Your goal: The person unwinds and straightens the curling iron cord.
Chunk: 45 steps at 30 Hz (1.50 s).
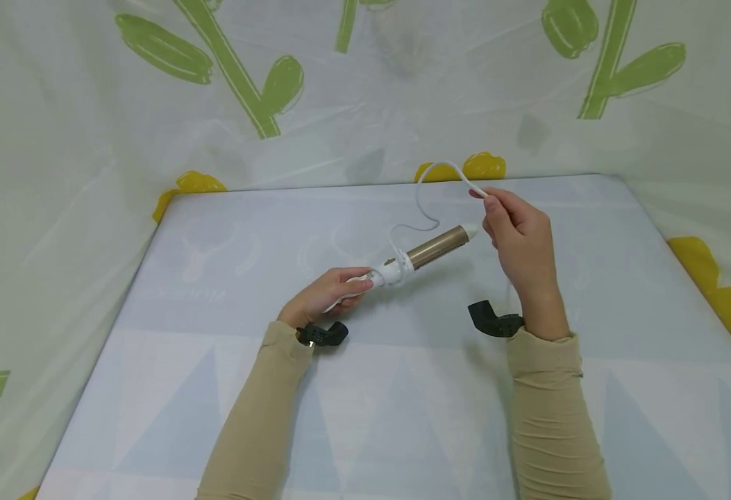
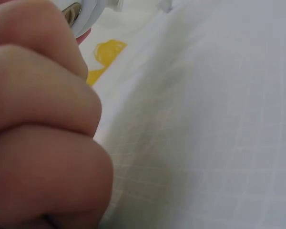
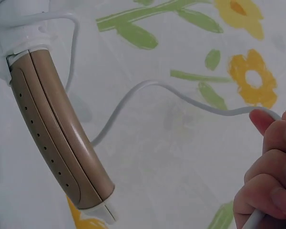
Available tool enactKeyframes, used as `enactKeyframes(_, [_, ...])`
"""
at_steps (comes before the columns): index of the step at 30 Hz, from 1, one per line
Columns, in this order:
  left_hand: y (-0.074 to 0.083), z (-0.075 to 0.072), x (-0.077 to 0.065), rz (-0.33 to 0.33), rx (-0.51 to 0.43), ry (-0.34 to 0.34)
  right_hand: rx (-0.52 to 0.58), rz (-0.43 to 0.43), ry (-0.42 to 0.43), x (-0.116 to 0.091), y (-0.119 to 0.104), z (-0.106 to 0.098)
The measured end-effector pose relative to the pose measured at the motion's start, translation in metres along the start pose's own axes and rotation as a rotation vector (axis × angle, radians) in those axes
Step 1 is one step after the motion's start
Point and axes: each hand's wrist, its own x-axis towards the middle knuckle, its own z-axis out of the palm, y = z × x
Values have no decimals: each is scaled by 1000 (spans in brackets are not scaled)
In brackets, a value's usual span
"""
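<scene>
A curling iron (image 1: 438,248) with a gold-brown barrel and a white handle is held in my left hand (image 1: 328,292), its white tip pointing up and to the right. In the left wrist view, curled fingers (image 2: 43,105) fill the left side and a bit of the white handle shows at the top. The white cord (image 1: 427,208) loops around the handle near the barrel and arches over to my right hand (image 1: 521,236). Thumb and fingers of that hand pinch it. The right wrist view shows the barrel (image 3: 62,133) with its row of small holes, and the cord running into curled fingers (image 3: 271,171).
Beneath the hands is a table with a pale cloth (image 1: 215,292) patterned in blue triangles. A whitish curtain (image 1: 440,83) with green leaves and yellow flowers surrounds its back and sides. Black camera mounts (image 1: 495,321) sit on both wrists.
</scene>
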Motion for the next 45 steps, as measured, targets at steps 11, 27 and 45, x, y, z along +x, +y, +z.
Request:
enactKeyframes(11, [-20, -3, 11, 33, -35, 35, -43, 12, 2, 6, 22, 1])
enactKeyframes(27, [-17, 1, 14, -23, -66, 153, 49, -117, 128, 3, 15, -6])
enactKeyframes(45, [-16, 3, 17, -33, -334, 353, 249, -285, 142, -2, 13, -13])
